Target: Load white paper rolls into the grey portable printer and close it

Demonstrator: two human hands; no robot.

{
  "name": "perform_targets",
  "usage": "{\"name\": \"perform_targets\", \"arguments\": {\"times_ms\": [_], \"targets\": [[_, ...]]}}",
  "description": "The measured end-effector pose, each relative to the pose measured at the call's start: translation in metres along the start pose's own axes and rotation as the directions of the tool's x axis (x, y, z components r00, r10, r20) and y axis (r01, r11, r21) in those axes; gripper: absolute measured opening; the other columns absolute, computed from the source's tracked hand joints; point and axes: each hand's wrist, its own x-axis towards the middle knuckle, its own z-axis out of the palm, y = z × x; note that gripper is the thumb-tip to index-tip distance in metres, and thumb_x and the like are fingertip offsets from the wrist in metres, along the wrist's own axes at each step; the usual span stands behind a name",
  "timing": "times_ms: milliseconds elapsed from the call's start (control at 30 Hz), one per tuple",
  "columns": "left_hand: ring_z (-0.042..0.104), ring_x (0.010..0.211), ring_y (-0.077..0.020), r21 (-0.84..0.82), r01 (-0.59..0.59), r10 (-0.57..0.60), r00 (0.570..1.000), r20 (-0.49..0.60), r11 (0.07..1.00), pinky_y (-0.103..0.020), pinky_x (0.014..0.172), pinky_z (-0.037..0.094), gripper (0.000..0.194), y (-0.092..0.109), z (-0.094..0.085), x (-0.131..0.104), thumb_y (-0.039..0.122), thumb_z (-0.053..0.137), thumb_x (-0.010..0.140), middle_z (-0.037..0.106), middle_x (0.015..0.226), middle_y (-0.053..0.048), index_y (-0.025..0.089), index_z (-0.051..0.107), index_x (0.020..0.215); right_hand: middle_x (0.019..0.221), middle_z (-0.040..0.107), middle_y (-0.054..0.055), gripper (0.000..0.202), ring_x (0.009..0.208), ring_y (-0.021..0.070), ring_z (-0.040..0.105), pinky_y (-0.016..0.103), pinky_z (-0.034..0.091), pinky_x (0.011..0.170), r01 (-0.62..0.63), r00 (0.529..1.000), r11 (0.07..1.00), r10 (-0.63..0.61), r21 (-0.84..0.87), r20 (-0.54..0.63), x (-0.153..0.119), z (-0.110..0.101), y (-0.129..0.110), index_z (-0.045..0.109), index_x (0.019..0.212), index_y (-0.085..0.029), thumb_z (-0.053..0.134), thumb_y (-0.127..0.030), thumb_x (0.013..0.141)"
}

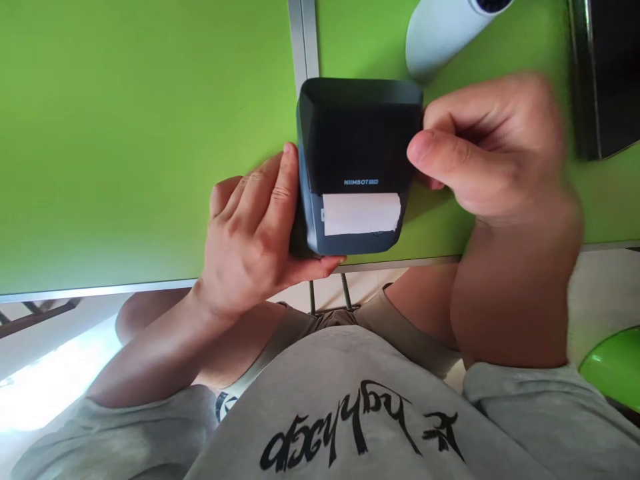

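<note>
A dark label printer (pixel 360 137) marked NIIMBOT stands near the front edge of the green table, its lid down. Out of its front slot comes a strip of white label paper (pixel 362 214), which lies over the lower front. Against the printer's left side rests my left hand (pixel 255 230), fingers along the wall and thumb reaching round the front bottom edge. My right hand (pixel 493 150) is closed at the right side, with the thumb at the lid's edge and the fingers curled by the side wall. Its fingertips are partly hidden.
Behind the printer a white cylindrical object (pixel 445 33) with a dark end lies or leans on the table (pixel 125 133). A black flat-sided object (pixel 613 73) is at the far right. A metal strip (pixel 303 40) runs across the tabletop. A green rounded surface (pixel 617 367) shows at lower right.
</note>
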Motion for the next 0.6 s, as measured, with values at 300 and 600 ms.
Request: {"name": "perform_targets", "arguments": {"times_ms": [300, 600], "targets": [[0.065, 0.129, -0.0370, -0.072, 0.099, -0.097, 0.995, 0.031, 0.992, -0.043, 0.098, 0.044, 0.119, 0.0029, 0.0005, 0.0011, 0.099, 0.023, 0.086, 0.063, 0.148, -0.023, 0.009, 0.042, 0.162, 0.045, 0.038, -0.002, 0.064, 0.044, 0.0053, 0.028, 0.029, 0.013, 0.043, -0.011, 0.999, 0.997, 0.014, 0.071, -0.033, -0.0020, 0.0027, 0.0072, 0.045, 0.050, -0.018, 0.084, -0.064, 0.072], [0.062, 0.132, -0.0376, -0.160, 0.093, -0.087, 0.995, 0.044, 0.983, -0.046, 0.103, 0.042, 0.117, -0.0014, 0.0010, 0.0023, 0.099, 0.039, 0.082, 0.061, 0.151, -0.019, 0.016, 0.035, 0.164, 0.066, 0.043, -0.008, 0.060, 0.053, 0.0041, 0.036, 0.024, 0.024, 0.040, -0.096, 0.995, 0.977, 0.095, 0.189, 0.011, -0.0074, 0.0019, 0.0091, 0.037, 0.076, -0.024, 0.090, -0.012, 0.048]]}}
